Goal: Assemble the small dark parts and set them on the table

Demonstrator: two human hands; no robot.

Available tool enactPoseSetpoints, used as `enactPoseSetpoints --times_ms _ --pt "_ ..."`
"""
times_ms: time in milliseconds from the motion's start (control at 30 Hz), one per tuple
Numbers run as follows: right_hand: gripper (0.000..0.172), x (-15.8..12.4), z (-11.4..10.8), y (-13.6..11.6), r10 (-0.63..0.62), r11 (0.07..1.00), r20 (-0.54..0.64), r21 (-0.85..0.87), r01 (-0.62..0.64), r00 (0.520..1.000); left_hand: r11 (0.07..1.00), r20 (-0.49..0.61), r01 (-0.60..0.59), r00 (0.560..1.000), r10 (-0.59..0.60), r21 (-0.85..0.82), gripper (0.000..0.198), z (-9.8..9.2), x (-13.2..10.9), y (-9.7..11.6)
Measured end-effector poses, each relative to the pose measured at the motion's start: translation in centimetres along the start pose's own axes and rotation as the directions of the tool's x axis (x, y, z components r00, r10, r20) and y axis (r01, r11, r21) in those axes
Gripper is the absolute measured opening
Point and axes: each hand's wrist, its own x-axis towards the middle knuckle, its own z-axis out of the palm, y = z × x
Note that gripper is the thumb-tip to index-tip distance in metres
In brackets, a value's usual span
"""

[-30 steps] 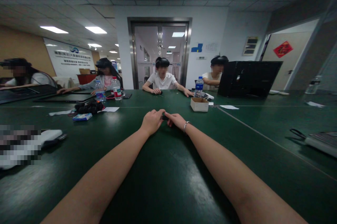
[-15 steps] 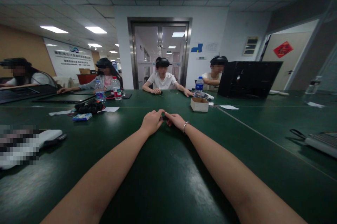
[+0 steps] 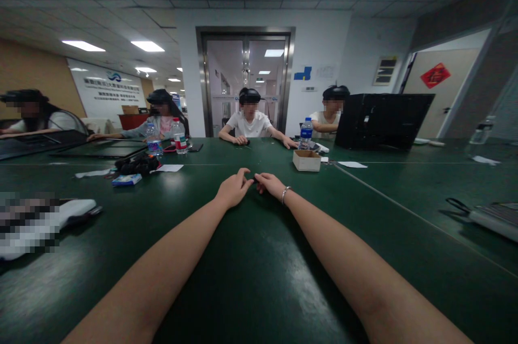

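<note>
Both my hands are out in front of me over the dark green table. The fingers of my left hand are apart, thumb and index finger curved toward the other hand, and I see nothing between them. A small dark object is pinched in the fingertips of my right hand; it is too small and too covered to name. A narrow gap separates the two hands. On my right wrist is a silver bracelet.
Beyond my hands stands a small open cardboard box, with a blue-labelled bottle behind it. Left are a blue-and-white packet, black cables and bottles. A large black monitor stands right. Several people sit opposite.
My left fingers have opened and drawn slightly left, off the small dark object. My right hand stays in place with the object in its fingertips.
</note>
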Motion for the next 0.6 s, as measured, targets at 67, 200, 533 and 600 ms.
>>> enactPoseSetpoints --times_ms 67,200,533,600 --pt "0.027 0.06 0.03 0.03 0.008 1.0 0.004 0.009 -0.008 1.0 1.0 0.009 0.004 1.0 -0.004 -0.01 0.036 0.06 0.02 -0.11" --pt "0.027 0.07 0.0 0.06 0.004 1.0 0.002 0.011 -0.004 1.0 1.0 0.008 0.009 1.0 -0.01 0.027 0.023 0.24 0.11 -0.17" --pt "0.01 -0.45 -0.07 -0.54 -0.012 0.997 0.107 0.073 0.004 0.994 0.989 0.018 0.138 0.99 -0.139 0.044 0.05 0.35 0.42 -0.45" --pt "0.023 -0.57 -0.05 -0.61 -0.036 0.997 0.097 0.078 0.028 0.995 0.986 0.038 0.168 0.985 -0.168 0.015 0.051 0.29 0.45 -0.5"
